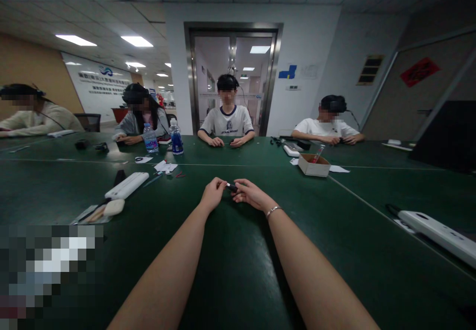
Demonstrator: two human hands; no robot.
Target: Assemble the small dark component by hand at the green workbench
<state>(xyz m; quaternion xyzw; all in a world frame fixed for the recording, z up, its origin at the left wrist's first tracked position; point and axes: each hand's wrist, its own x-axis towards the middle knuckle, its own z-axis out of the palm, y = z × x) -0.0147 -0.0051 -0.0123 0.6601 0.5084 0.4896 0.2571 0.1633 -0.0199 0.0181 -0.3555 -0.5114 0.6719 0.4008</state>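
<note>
A small black piece (pixel 232 188) is over the green worktop (pixel 234 255): the left hand (pixel 213 194), grip narrow, pinches its silvery end; the right hand (pixel 253 194) holds its dark end. Beyond it, rightward, stands a box (pixel 313 169).

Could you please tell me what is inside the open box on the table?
Inside the box, a slender clear and red object leans up past the rim; the near side covers whatever lies low behind it.
</note>
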